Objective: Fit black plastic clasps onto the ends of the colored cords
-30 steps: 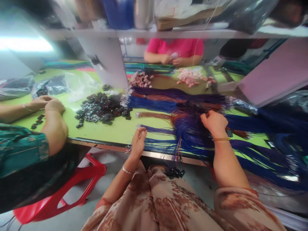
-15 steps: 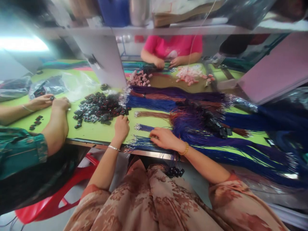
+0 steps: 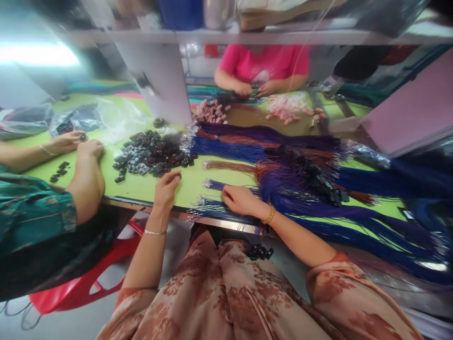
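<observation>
Green table point(image 3: 148, 186) carries a pile of black connectors point(image 3: 152, 153) and blue wires point(image 3: 226, 205) along its near edge. I see my left hand point(image 3: 166, 189) pinching one black connector point(image 3: 178, 175) beside the pile, while my right hand point(image 3: 240, 200) presses flat on the wires.

Green table point(image 3: 148, 186): wires point(image 3: 283, 184), seemingly black connectors point(image 3: 152, 153).

The right hand point(image 3: 240, 199) has been brought down from the purple wire bundle point(image 3: 293, 184) to the blue wires point(image 3: 215, 204) at the table's near edge, where it now rests. The left hand point(image 3: 165, 189) has been moved away from those wires to the near edge of the pile of black connectors point(image 3: 152, 153), fingertips pinched together.
</observation>
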A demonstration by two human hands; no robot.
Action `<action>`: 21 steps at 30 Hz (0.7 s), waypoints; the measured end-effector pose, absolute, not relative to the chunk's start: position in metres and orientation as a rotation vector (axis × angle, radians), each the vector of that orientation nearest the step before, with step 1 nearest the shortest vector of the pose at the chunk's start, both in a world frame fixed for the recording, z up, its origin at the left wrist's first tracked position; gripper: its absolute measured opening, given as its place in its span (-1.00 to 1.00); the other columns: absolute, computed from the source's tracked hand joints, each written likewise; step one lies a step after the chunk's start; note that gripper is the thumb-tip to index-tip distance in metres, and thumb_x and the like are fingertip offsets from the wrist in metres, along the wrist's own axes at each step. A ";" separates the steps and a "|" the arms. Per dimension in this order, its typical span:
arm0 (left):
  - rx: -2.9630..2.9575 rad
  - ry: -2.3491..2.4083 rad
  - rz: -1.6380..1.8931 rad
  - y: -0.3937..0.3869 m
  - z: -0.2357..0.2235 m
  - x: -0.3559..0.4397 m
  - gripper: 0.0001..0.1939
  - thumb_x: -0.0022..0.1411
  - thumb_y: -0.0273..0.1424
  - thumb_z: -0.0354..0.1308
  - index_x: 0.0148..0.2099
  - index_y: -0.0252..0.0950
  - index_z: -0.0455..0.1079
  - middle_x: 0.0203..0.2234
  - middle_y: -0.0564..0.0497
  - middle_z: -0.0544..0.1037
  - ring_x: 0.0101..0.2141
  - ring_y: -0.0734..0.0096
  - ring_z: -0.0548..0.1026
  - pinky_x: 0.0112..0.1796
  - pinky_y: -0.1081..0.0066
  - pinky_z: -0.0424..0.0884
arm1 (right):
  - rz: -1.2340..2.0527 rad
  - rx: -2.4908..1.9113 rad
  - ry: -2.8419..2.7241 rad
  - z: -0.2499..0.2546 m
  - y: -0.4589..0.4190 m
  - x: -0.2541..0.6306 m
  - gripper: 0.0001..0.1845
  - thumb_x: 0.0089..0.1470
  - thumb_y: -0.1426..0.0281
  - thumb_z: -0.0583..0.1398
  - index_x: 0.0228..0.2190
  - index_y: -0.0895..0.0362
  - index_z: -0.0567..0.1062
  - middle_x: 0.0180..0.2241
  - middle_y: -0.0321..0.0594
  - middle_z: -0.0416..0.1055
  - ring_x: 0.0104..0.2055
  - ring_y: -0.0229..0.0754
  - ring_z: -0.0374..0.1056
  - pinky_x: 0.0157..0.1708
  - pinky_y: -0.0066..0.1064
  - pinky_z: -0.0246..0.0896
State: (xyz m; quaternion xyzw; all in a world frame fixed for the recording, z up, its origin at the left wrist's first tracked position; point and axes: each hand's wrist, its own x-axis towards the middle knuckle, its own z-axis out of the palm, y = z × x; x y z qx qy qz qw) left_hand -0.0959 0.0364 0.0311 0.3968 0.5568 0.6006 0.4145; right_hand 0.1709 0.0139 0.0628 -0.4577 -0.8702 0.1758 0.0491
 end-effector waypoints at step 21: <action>0.626 0.857 1.157 -0.022 0.034 -0.046 -0.58 0.04 -0.50 0.29 0.00 -0.27 0.41 -0.31 0.01 0.51 -0.28 0.50 0.50 -0.24 0.53 0.44 | 1.051 -1.110 -1.989 0.065 0.013 0.139 -0.89 -0.06 0.39 0.15 -0.50 0.19 0.42 -0.60 -0.40 0.27 -0.54 -0.38 0.09 -0.50 -0.54 -0.04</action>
